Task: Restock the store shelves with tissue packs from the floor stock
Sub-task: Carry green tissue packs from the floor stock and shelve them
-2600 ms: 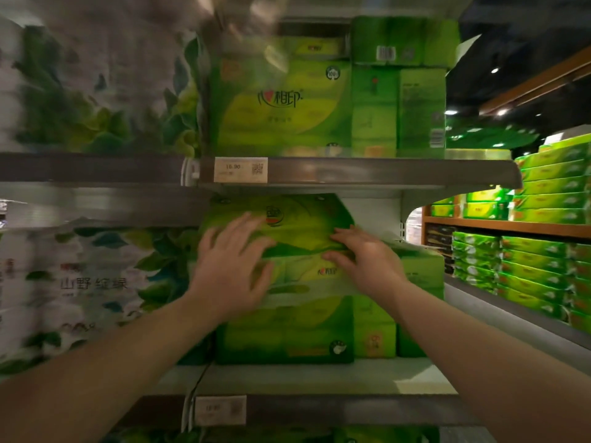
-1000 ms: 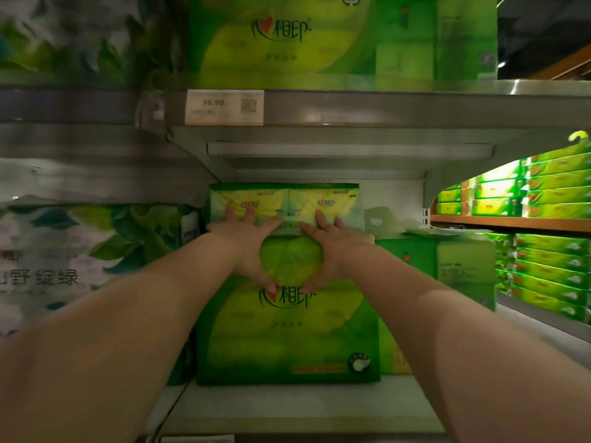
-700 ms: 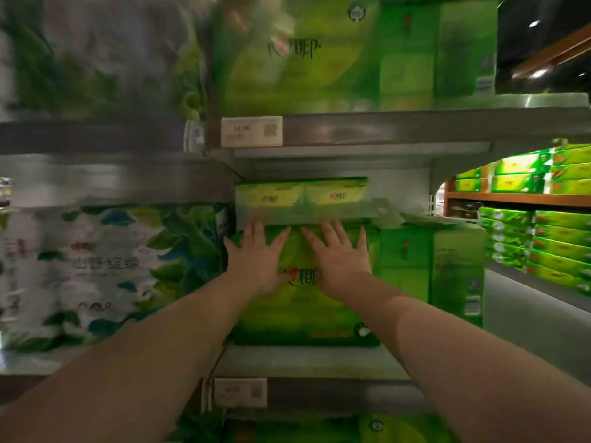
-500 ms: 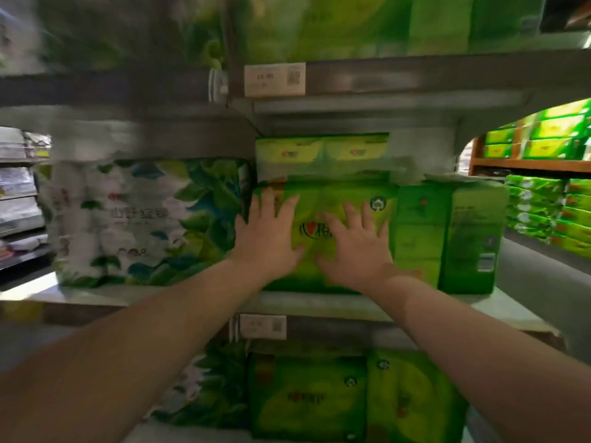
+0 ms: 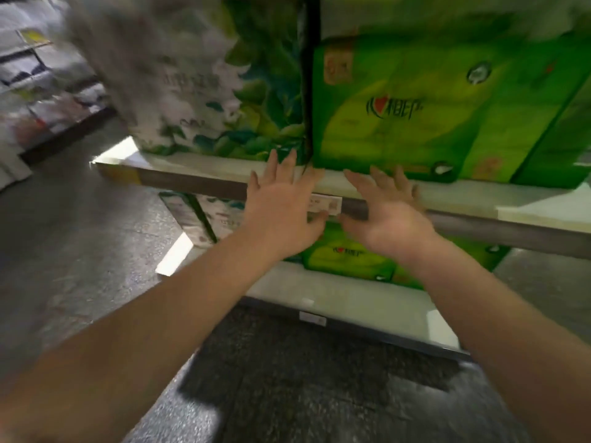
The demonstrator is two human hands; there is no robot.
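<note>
Now that both hands are coming off the green tissue pack [image 5: 393, 103], it's sitting shelved upper right; left hand [image 5: 281, 206] and right hand [image 5: 387, 215] are hanging spread, empty, probably heading for floor stock.

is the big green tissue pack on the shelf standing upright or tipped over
Upright. The green tissue pack sits flat on the shelf, its printed front facing out. Both hands, left hand and right hand, are open, off it.

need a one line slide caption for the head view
Both open hands, left hand and right hand, hover empty before the shelf edge below a green tissue pack.
</note>
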